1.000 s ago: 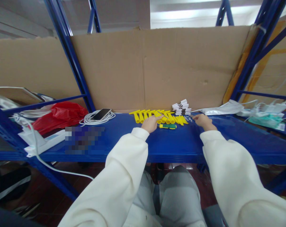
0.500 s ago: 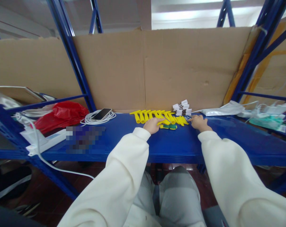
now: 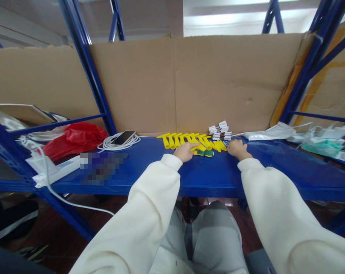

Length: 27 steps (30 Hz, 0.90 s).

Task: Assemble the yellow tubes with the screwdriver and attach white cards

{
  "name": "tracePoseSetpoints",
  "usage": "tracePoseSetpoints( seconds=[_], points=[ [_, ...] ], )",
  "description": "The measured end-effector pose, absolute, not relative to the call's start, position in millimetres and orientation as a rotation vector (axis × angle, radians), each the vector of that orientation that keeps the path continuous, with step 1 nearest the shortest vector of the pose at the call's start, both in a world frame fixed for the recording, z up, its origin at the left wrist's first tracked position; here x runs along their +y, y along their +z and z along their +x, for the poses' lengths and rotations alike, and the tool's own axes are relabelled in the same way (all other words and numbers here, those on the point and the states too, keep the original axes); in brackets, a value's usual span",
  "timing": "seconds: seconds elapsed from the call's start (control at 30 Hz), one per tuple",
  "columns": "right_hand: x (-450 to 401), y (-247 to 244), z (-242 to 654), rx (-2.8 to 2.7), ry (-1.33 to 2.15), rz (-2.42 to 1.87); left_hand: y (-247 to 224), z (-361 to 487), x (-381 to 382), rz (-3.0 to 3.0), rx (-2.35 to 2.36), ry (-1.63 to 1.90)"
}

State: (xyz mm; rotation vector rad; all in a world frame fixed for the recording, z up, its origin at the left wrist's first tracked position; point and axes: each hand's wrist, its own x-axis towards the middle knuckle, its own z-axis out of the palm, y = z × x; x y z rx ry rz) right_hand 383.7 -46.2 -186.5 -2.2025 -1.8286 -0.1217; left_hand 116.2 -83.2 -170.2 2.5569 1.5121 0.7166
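The left hand [image 3: 184, 152] has its fingers together on a yellow piece [image 3: 194, 148], which pokes out to the right of the fingertips, low over the blue shelf [image 3: 215, 177]. The right hand [image 3: 237, 148] is well apart to the right of that grip, its fingers bent downward; whether they are clamped on anything cannot be told, since the fingertips are hidden or too small to read. Just right of the left grip and slightly nearer the body lies a screwdriver [image 3: 204, 153], green and yellow. Just beyond the left grip, a row of yellow parts [image 3: 176, 140] runs to both sides of it, ending near the right fingertips. Small pale bits [image 3: 226, 142] lie right by the right fingers, and beyond these, a little to their left, is a stack of white pieces [image 3: 221, 135]. Farther right of the right hand is a white packet [image 3: 268, 131]. Well left of the left grip, a phone [image 3: 123, 137] rests on a coiled cord [image 3: 105, 145], with a red bag [image 3: 75, 139] farther left. Cardboard [image 3: 232, 83] stands behind everything on the shelf.
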Motion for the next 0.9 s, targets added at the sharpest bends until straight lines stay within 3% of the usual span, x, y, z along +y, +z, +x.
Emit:
tracePoseSetpoints(
  seconds=[0.27, 0.47, 0.73, 0.9],
  points=[
    [-40.1, -185.7, 383.0, -1.724, 0.017, -2.309, -172.5, 116.4, -81.9, 2.584, 1.506, 0.71],
    [-39.8, -187.9, 385.0, -1.643, -0.107, -2.176, -172.3, 116.6, -83.1, 2.582, 1.527, 0.711],
    [-40.9, -183.6, 348.4, -1.742, 0.31, -1.349, -168.0, 119.2, -89.6, 2.626, 1.608, 0.672],
    [-41.5, -187.7, 325.9, -1.829, 0.44, -1.182, -164.7, 123.8, -95.4, 2.72, 1.686, 0.548]
  ],
)
